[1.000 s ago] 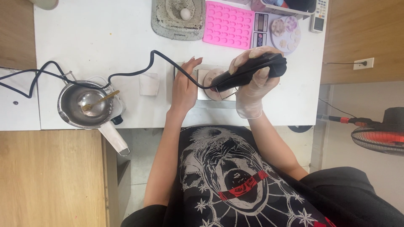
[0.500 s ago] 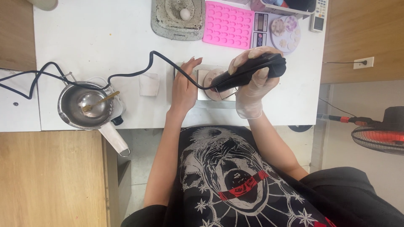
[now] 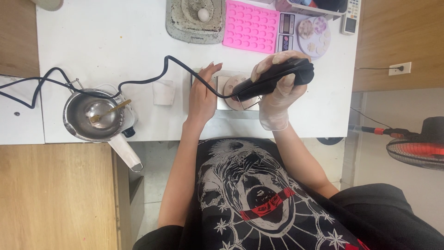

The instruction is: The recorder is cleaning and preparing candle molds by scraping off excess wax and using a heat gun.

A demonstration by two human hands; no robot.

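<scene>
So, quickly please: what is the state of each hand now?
Left hand: open, resting flat beside the small tray, holding nothing.
Right hand: gloved, closed around the black corded tool.

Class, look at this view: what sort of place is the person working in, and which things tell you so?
Probably a small craft workshop, perhaps for wax or soap casting: a pink silicone mould, a metal melting pot and a digital scale share the white table.

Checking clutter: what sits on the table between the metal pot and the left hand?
In the head view, a small clear cup and the black cord lie between the metal pot and left hand.
</scene>
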